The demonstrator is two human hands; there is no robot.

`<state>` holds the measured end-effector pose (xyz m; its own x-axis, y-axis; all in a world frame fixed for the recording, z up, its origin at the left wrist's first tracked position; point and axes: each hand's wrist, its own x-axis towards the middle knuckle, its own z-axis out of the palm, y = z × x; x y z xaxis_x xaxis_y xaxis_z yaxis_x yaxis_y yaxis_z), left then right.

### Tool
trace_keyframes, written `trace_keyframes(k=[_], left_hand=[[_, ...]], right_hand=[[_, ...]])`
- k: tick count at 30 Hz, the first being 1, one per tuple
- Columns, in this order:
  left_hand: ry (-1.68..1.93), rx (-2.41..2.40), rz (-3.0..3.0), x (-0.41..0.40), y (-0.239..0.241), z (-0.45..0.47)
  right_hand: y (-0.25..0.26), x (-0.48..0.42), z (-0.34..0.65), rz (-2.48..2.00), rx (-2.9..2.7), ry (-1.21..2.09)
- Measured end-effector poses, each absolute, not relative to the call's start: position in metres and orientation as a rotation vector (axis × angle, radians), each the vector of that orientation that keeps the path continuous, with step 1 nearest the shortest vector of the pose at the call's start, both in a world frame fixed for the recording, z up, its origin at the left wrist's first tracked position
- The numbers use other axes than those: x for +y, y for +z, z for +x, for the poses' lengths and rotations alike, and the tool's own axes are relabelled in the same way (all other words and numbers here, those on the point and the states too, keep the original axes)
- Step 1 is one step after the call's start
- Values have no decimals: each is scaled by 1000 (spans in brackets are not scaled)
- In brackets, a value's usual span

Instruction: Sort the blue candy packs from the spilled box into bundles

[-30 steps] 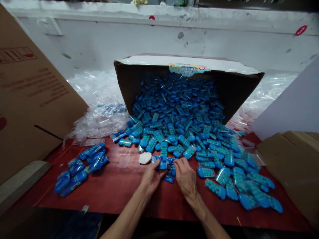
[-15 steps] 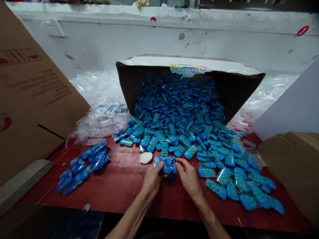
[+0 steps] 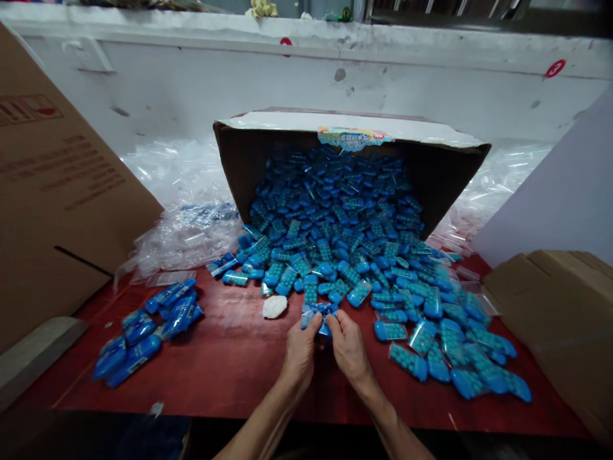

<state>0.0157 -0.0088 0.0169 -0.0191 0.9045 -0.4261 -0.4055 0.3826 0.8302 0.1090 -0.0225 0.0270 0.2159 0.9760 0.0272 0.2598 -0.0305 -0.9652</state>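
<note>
Between my hands, over the front middle of the red table [image 3: 230, 358], is a blue printed plastic packet [image 3: 317, 310]. My left hand [image 3: 302, 342] pinches its left side and my right hand [image 3: 345, 342] grips its right side, the thumbs close together. Fingers hide the packet's lower part. Just behind it lies a heap of small clear boxes with blue caps and turquoise beads [image 3: 349, 271], spilling out of a carton [image 3: 230, 172] on its side. A crumpled white wad [image 3: 274, 306] sits to the left of my left hand.
Several blue wrapped packets [image 3: 179, 313] lie in a loose group at the left. Clear plastic bags [image 3: 186, 236] are piled behind them. A large brown carton [image 3: 62, 191] stands on the left, another brown box [image 3: 550, 319] on the right. The white wall [image 3: 191, 83] closes off the back.
My right hand has come in closer to my left, and both now pinch the packet with thumbs nearly together. The whole view has shifted slightly.
</note>
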Motion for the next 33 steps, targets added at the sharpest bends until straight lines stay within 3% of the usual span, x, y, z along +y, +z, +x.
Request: trace_keyframes(k=[9, 15, 19, 27, 33], left_hand=[[890, 1016, 552, -9, 29, -1], [853, 1017, 389, -11, 22, -5], [789, 1019, 243, -13, 28, -5], [806, 945, 146, -13, 25, -9], [817, 911, 126, -12, 25, -9]], right_hand=[[26, -18, 139, -1540, -1481, 869], [31, 3, 182, -2032, -1958, 37], [22, 19, 188, -2098, -2111, -177], [26, 11, 185, -1973, -2049, -74], [31, -15, 188, -1956, -1870, 399]])
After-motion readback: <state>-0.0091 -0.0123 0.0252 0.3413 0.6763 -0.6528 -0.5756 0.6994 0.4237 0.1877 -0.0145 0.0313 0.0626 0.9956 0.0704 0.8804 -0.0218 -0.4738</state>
